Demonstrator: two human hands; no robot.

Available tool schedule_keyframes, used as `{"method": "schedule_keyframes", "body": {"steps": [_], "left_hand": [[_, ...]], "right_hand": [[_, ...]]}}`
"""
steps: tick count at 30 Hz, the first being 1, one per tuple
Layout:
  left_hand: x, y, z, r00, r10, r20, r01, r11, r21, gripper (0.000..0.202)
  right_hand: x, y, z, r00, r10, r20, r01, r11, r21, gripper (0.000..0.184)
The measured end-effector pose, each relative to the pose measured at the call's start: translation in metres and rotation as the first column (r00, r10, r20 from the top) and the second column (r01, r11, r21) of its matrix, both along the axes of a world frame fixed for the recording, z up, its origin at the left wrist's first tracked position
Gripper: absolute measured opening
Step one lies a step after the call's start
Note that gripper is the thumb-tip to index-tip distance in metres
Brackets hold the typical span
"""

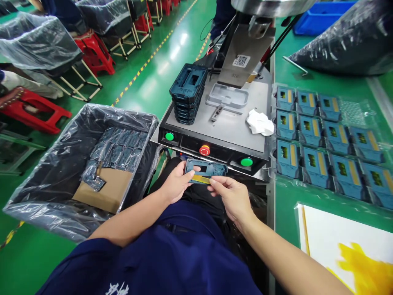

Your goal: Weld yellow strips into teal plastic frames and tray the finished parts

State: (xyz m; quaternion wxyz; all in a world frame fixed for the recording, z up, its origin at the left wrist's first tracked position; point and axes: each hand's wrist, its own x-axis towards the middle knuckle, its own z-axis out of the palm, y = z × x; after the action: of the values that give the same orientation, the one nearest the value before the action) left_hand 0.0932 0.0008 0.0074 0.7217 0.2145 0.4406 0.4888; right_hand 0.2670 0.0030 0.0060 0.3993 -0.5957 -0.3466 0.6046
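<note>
My left hand point(177, 182) grips a dark blue plastic housing point(212, 168) by its left end, in front of the machine's edge. The housing has a rectangular window, and its recessed face is turned up. At its near edge lies a yellow strip point(200, 179). My right hand point(232, 197) pinches the strip's right end between thumb and fingers; whether the strip is stuck to the housing I cannot tell. Behind them a stack of similar housings point(188, 88) stands on the machine's metal plate, beside a grey fixture point(229, 97).
The machine's front panel has green buttons point(246, 162) and a red stop button point(204, 150). White crumpled tissue point(260, 122) lies on its plate. Right: a clear tray point(357, 112) of housings with yellow strips, and a white sheet point(325, 223). Left: a plastic-lined bin point(58, 164) holding wrapped parts.
</note>
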Motion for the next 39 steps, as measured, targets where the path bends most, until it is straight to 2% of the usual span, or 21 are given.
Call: {"method": "schedule_keyframes", "body": {"steps": [4, 8, 10, 13, 15, 17, 20, 21, 23, 25, 27, 29, 31, 33, 34, 36, 38, 39], "left_hand": [[0.003, -0.001, -0.002, 0.998, 0.001, -0.058, -0.002, 1.000, -0.024, 0.031], [0.002, 0.000, -0.002, 0.992, 0.022, -0.125, -0.031, 0.997, -0.069, 0.035], [0.001, 0.000, -0.002, 0.992, 0.043, -0.116, -0.053, 0.995, -0.082, 0.036], [-0.002, 0.002, -0.004, 0.992, 0.074, -0.101, -0.083, 0.993, -0.089, 0.038], [-0.005, 0.002, -0.006, 0.992, 0.081, -0.092, -0.090, 0.992, -0.093, 0.039], [-0.007, 0.002, -0.008, 0.994, 0.081, -0.074, -0.088, 0.991, -0.097, 0.040], [-0.008, 0.001, -0.009, 0.997, 0.064, -0.043, -0.068, 0.993, -0.095, 0.040], [-0.008, 0.001, -0.008, 0.998, 0.057, -0.037, -0.060, 0.994, -0.094, 0.040], [-0.008, 0.001, -0.006, 0.999, 0.045, -0.026, -0.047, 0.994, -0.096, 0.040], [-0.009, 0.002, -0.003, 0.999, 0.036, -0.016, -0.037, 0.995, -0.090, 0.041], [-0.013, 0.004, -0.001, 0.999, 0.047, -0.013, -0.048, 0.997, -0.065, 0.041], [-0.023, 0.007, -0.002, 0.994, 0.103, -0.047, -0.104, 0.994, -0.036, 0.044], [-0.039, 0.011, -0.010, 0.970, 0.188, -0.156, -0.190, 0.982, 0.002, 0.049], [-0.063, 0.015, -0.025, 0.891, 0.274, -0.363, -0.263, 0.961, 0.080, 0.050], [-0.077, 0.017, -0.034, 0.813, 0.307, -0.495, -0.278, 0.951, 0.132, 0.049], [-0.106, 0.019, -0.055, 0.558, 0.308, -0.770, -0.246, 0.948, 0.201, 0.047], [-0.135, 0.018, -0.077, 0.198, 0.186, -0.962, -0.133, 0.978, 0.162, 0.051], [-0.147, 0.016, -0.087, 0.055, 0.113, -0.992, -0.090, 0.990, 0.108, 0.056]], "right_hand": [[-0.005, 0.000, 0.001, 1.000, 0.020, -0.007, -0.020, 0.999, -0.025, 0.040], [-0.001, 0.000, -0.002, 0.994, 0.106, 0.033, -0.106, 0.994, -0.004, 0.043], [0.005, 0.001, -0.002, 0.987, 0.107, 0.120, -0.116, 0.991, 0.064, 0.043], [0.019, 0.005, 0.001, 0.952, 0.012, 0.307, -0.098, 0.959, 0.266, 0.035], [0.029, 0.010, 0.006, 0.895, -0.039, 0.443, -0.173, 0.888, 0.427, 0.030], [0.036, 0.015, 0.012, 0.798, -0.023, 0.602, -0.375, 0.763, 0.527, 0.038], [0.039, 0.020, 0.019, 0.586, 0.048, 0.809, -0.695, 0.543, 0.472, 0.067], [0.038, 0.021, 0.020, 0.519, 0.065, 0.852, -0.763, 0.486, 0.427, 0.073], [0.035, 0.024, 0.022, 0.417, 0.088, 0.905, -0.844, 0.407, 0.349, 0.073], [0.033, 0.029, 0.025, 0.371, 0.101, 0.923, -0.880, 0.357, 0.314, 0.068], [0.035, 0.040, 0.031, 0.371, 0.101, 0.923, -0.885, 0.340, 0.319, 0.064], [0.041, 0.058, 0.040, 0.389, 0.082, 0.917, -0.871, 0.356, 0.338, 0.061], [0.051, 0.085, 0.050, 0.411, 0.045, 0.910, -0.843, 0.400, 0.361, 0.060], [0.062, 0.118, 0.059, 0.432, -0.007, 0.902, -0.802, 0.454, 0.388, 0.060], [0.068, 0.135, 0.064, 0.434, -0.035, 0.900, -0.780, 0.484, 0.396, 0.059], [0.079, 0.172, 0.070, 0.416, -0.082, 0.906, -0.736, 0.555, 0.388, 0.058], [0.087, 0.206, 0.073, 0.377, -0.098, 0.921, -0.691, 0.633, 0.350, 0.058], [0.090, 0.222, 0.073, 0.359, -0.095, 0.928, -0.669, 0.668, 0.327, 0.058]]}}
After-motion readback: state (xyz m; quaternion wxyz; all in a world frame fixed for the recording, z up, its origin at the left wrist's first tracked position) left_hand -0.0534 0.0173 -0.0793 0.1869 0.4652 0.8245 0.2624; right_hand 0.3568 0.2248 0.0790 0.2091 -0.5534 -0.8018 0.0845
